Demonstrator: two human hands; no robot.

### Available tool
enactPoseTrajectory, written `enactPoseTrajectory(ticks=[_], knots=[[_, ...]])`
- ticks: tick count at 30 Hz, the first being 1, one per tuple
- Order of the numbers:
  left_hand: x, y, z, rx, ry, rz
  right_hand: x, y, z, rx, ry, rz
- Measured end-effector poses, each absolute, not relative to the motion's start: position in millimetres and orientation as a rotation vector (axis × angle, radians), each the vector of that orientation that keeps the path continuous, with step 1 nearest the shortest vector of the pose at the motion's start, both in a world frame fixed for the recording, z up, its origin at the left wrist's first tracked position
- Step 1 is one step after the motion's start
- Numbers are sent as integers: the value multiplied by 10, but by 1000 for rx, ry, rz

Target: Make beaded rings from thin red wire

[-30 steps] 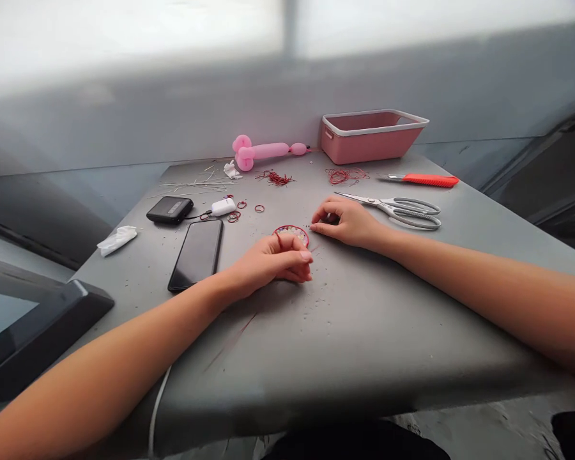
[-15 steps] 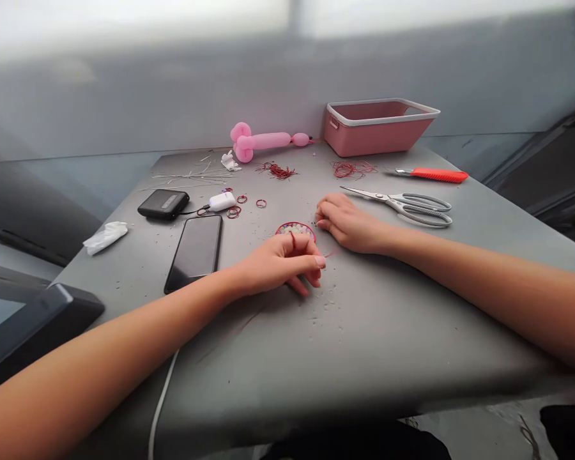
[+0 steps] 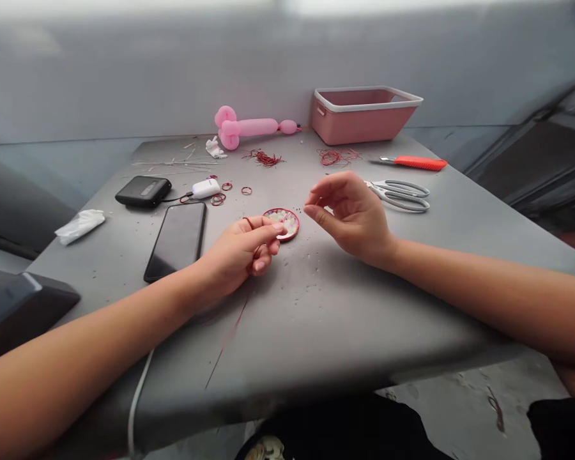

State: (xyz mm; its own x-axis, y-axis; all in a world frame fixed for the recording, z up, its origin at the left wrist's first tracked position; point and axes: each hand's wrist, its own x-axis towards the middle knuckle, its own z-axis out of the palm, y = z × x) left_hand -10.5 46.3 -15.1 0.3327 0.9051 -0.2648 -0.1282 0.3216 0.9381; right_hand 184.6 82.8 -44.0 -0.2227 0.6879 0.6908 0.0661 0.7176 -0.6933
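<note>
Just in front of a small red-rimmed dish [image 3: 294, 225] of pale beads, my left hand [image 3: 242, 249] pinches a thin dark-red cord [image 3: 230, 335]. The cord loops over a finger, and its tail hangs down toward the table's front edge. My right hand [image 3: 352, 220] is raised right of the dish, fingers curved with a gap between thumb and fingertips; nothing shows between them. Behind it lie grey-handled scissors [image 3: 405, 195], their blades mostly hidden by the hand. Tiny dark beads sit beside the dish.
A phone [image 3: 177, 239], black box [image 3: 144, 191] and white device [image 3: 206, 188] lie left, near red rings [image 3: 218, 199]. Behind are a pink balloon [image 3: 256, 127], red cords [image 3: 267, 158], a pink basket [image 3: 364, 124] and a red-handled cutter [image 3: 419, 163].
My right hand has lifted off the table, its fingers parting. My left hand has moved left, uncovering more of the dish, and has turned into a pinch. The view has shifted slightly.
</note>
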Motion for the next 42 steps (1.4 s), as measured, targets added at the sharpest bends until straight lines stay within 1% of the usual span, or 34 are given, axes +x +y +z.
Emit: enactPoseTrajectory(ticks=[3, 7, 13, 19, 25, 33, 38, 42], knots=[[-127, 421, -137, 1157, 968, 829, 1880, 818, -438, -524, -1792, 621], [-154, 404, -178, 1345, 972, 781, 1909, 785, -418, -543, -1848, 520], [-141, 432, -176, 1204, 970, 785, 1917, 762, -398, -453, -1896, 458], [-92, 366, -112, 1091, 935, 784, 1916, 773, -398, -435, -1983, 281], [-79, 332, -102, 1086, 902, 711, 1913, 752, -401, -350, -2051, 99], [-91, 304, -67, 1219, 966, 646, 1861, 700, -397, -106, -2128, 39], [-101, 314, -85, 1552, 1037, 685, 1858, 730, -445, -161, -2121, 46], [-107, 335, -153, 1598, 1026, 705, 1864, 752, -457, -194, -2146, 96]])
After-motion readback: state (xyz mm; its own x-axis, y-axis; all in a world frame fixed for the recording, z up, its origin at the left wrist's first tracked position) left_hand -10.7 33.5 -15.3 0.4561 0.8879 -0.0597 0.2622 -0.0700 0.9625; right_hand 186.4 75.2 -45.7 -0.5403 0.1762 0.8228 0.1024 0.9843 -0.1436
